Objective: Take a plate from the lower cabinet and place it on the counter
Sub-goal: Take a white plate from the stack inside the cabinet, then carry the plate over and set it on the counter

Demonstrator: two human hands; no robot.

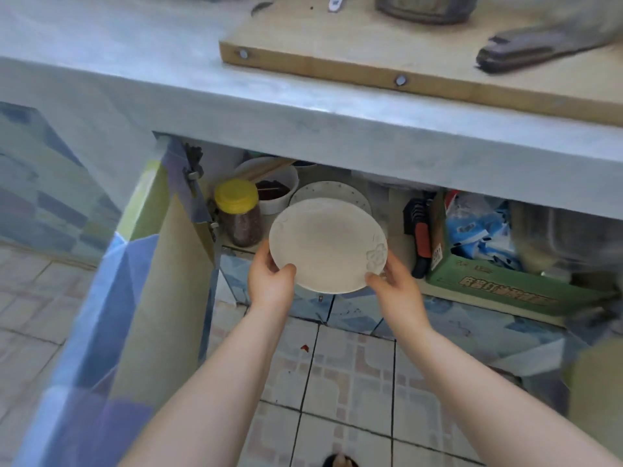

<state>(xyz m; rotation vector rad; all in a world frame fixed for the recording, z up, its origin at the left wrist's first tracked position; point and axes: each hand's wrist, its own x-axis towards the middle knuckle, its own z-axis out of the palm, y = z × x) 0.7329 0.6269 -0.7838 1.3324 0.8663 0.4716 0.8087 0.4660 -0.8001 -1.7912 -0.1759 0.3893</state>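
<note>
A round white plate (325, 244) with an embossed flower on its rim is held in front of the open lower cabinet (387, 203), just outside its front edge. My left hand (271, 278) grips the plate's lower left rim, thumb on top. My right hand (394, 284) grips the lower right rim the same way. Another speckled plate (332, 192) stays inside the cabinet behind it. The grey counter (135, 38) runs above the opening.
A wooden cutting board (371, 55) with a knife (526, 52) lies on the counter at right. Inside the cabinet stand a yellow-lidded jar (239, 214), a white tub (274, 187) and a green cardboard box (499, 278). The open cabinet door (158, 264) juts out at left.
</note>
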